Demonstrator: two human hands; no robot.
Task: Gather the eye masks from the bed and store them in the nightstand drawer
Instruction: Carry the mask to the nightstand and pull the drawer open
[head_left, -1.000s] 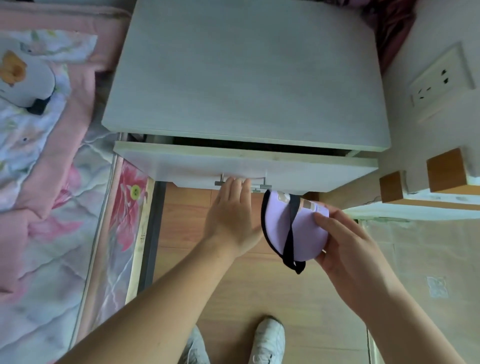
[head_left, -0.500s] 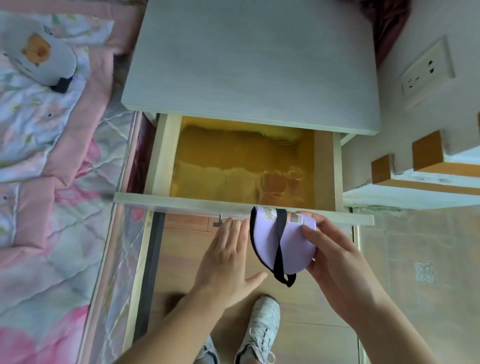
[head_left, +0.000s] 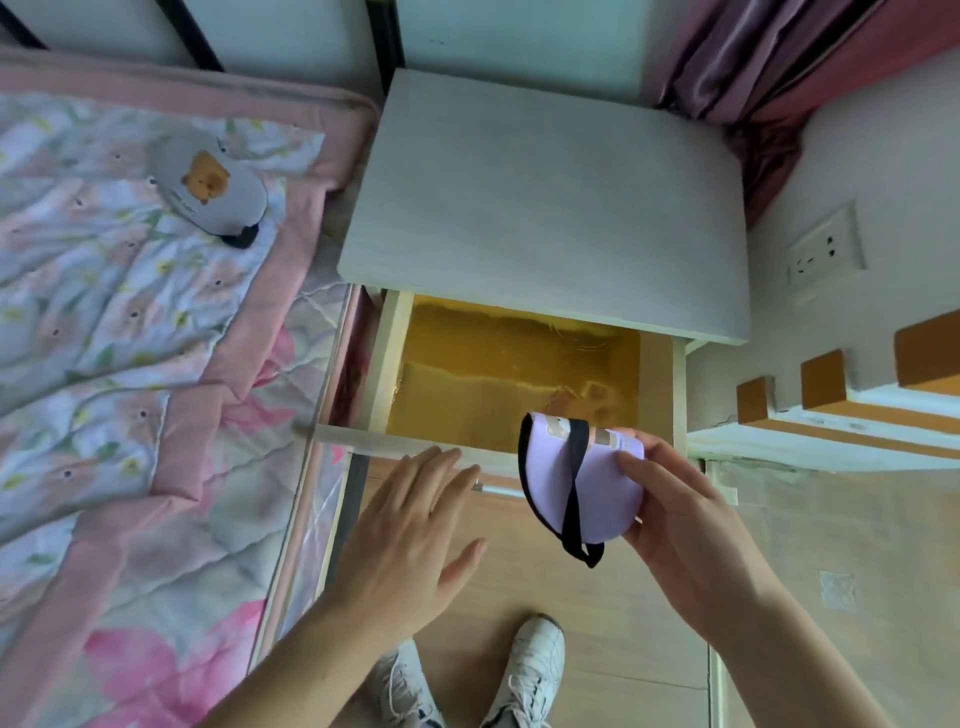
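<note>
My right hand (head_left: 680, 514) grips a folded lilac eye mask (head_left: 571, 480) with a black strap, held just in front of the drawer's front edge. The nightstand drawer (head_left: 657, 384) stands pulled out, its yellow-lined inside showing nothing in it. Fingers spread and flat, my left hand (head_left: 410, 535) hovers just below the drawer front, holding nothing. A second eye mask (head_left: 210, 195), grey with a brown bear picture and a black strap end, lies on the bed (head_left: 104, 332) to the left of the nightstand.
The white nightstand top (head_left: 545, 208) sits between the bed and a wall with a power socket (head_left: 823, 254). A low white and wood shelf (head_left: 852, 410) stands at the right. My white shoes (head_left: 524, 675) are on the wooden floor below. A dark red curtain (head_left: 753, 78) hangs behind.
The drawer went from nearly shut to pulled out. My left hand has come off the handle and spread open. The view has tilted up, showing more of the bed.
</note>
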